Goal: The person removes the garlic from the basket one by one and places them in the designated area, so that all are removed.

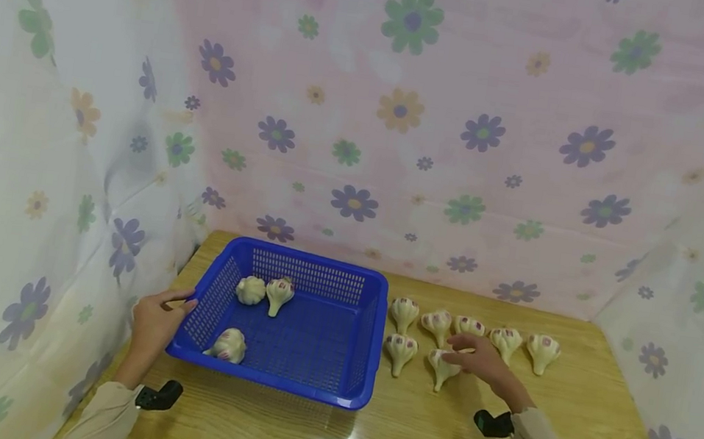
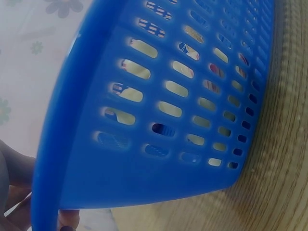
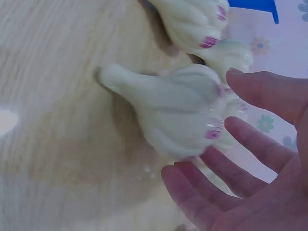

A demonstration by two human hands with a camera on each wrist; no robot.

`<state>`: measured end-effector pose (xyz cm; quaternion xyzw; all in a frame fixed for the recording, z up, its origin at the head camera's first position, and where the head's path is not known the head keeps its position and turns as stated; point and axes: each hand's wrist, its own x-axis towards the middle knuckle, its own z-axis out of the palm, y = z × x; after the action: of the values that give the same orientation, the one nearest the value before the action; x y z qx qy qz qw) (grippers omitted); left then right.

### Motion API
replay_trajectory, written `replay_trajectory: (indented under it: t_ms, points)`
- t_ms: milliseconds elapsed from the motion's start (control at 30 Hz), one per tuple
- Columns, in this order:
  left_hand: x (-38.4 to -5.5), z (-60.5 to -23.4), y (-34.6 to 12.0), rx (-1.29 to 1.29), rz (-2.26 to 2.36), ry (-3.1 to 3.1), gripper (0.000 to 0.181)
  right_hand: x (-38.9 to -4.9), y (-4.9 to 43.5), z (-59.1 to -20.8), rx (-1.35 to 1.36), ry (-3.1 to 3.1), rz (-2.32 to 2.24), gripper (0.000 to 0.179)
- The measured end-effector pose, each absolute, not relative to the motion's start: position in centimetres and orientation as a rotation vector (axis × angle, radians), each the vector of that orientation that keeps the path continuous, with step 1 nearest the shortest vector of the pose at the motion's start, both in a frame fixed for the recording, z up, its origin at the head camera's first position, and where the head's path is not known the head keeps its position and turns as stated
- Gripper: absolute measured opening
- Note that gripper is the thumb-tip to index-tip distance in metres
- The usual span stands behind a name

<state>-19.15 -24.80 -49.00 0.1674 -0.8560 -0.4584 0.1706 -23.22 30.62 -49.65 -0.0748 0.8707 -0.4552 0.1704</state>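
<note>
Gripping one basket — left hand; three garlic bulbs inside, seven outside.

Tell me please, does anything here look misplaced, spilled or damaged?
Nothing stands out: the blue basket looks unbroken, three garlic bulbs lie inside it, and seven more bulbs lie on the table in two rows. I see no spill.

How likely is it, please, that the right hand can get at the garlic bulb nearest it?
Probably yes: the right hand is open beside that garlic bulb, and its stem side lies uncovered.
</note>
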Motion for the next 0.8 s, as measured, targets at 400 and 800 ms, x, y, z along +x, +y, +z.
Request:
replay_trajectory:
  t_ms: [400, 800]
  points:
    - [-19.4, -49.1, -24.9, 0.492, -1.287, -2.433, 0.024, -24.4, 29.8, -47.1, -0.335, 2.545, -1.232, 0.048]
    - [-19.5, -49.1, -24.8, 0.505, -1.289, -2.431, 0.024, -25.8, 25.2, -44.0, -0.462, 2.375, -1.339, 0.041]
